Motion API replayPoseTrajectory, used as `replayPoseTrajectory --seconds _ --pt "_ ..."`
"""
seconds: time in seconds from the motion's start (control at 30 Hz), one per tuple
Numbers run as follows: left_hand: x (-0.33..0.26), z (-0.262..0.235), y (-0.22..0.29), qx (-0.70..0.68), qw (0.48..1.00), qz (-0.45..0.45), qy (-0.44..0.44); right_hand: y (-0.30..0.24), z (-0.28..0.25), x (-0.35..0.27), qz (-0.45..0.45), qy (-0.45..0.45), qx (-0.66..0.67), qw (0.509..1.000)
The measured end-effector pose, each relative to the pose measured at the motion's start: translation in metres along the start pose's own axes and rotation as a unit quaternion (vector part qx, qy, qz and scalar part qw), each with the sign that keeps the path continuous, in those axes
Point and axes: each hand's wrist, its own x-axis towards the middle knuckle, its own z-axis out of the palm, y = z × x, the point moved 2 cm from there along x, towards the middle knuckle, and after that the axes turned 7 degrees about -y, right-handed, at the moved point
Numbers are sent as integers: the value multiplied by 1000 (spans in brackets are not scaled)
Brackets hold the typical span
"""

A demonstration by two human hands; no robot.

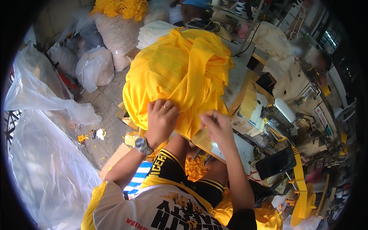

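Note:
A big heap of yellow fabric (168, 65) rises in front of me, draped in loose folds that hang down toward my lap. My left hand (163, 117), with a ring and a wristwatch (142, 145), is closed on the near edge of this cloth, its fingers curled into the folds. Just off the heap's lower right edge is my right hand (220, 128), its fingers bent together in a pinch. Something small and dark may be between them, but I cannot make out what it is.
To the right stands an industrial sewing machine (303, 92), with a black phone (276, 163) near it. Stuffed plastic bags (96, 67) sit at the back left; clear plastic sheeting (50, 168) hangs nearer. More yellow cloth (197, 168) lies below my knees. A person (195, 11) is beyond the heap.

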Motion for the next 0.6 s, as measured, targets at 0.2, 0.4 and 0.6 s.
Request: replayPoseTrajectory --seconds 0.2,0.4,0.6 --pt "8 -45 -62 -655 704 -252 110 -16 14 31 -35 29 -15 999" --pt "24 -52 -46 -734 642 -179 130 -30 56 85 -93 34 -47 994" --pt "35 -109 -23 -629 754 -138 131 -31 63 77 -58 -144 197 968"
